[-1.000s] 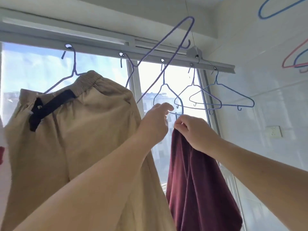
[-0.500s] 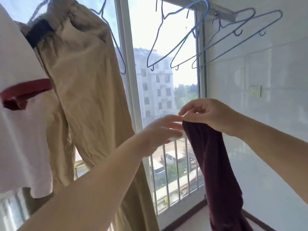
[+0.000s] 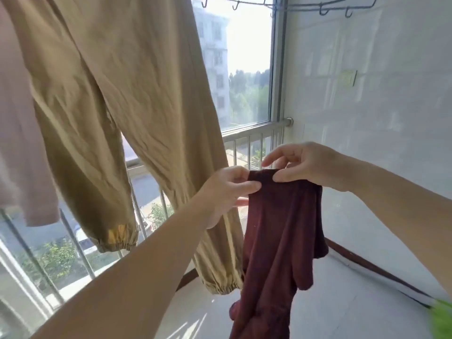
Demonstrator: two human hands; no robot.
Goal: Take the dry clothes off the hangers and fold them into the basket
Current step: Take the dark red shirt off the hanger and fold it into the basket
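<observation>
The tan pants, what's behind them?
Behind the tan pants you can see the window, railing bars and a street with trees. The cloth hides the rest of the window and railing.

Trousers (image 3: 117, 99) left of garment (image 3: 276, 241)

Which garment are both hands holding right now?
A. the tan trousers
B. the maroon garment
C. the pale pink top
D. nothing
B: the left hand and right hand both pinch the top edge of the maroon garment, which hangs down from them.
</observation>
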